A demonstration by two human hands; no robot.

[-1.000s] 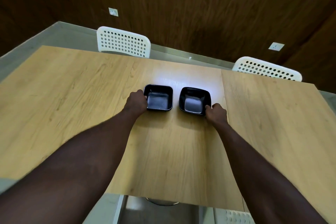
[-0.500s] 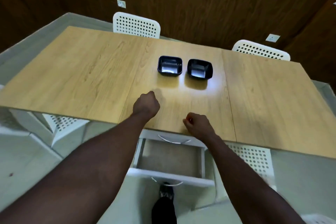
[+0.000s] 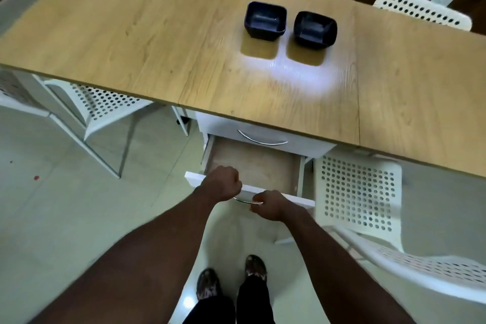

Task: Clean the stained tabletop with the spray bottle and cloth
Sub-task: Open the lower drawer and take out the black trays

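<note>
Head view: left hand point(image 3: 223, 183) and right hand point(image 3: 271, 205) both curl closed around the metal handle point(image 3: 246, 200) of the open lower drawer point(image 3: 252, 166), which looks empty. No spray bottle or cloth is visible; the worktop point(image 3: 157, 34) carries two black bowls point(image 3: 265, 20). Likely step: searching for supplies; next, try elsewhere.

Tabletop point(image 3: 157, 34): light wood grain. Two far bowls point(image 3: 265, 20) point(image 3: 315, 29): glossy black. Chairs point(image 3: 360, 192): white, perforated with dot pattern. Drawer point(image 3: 252, 163): white front, brown base, silver handle point(image 3: 246, 200). Floor point(image 3: 65, 205): pale tile.
</note>
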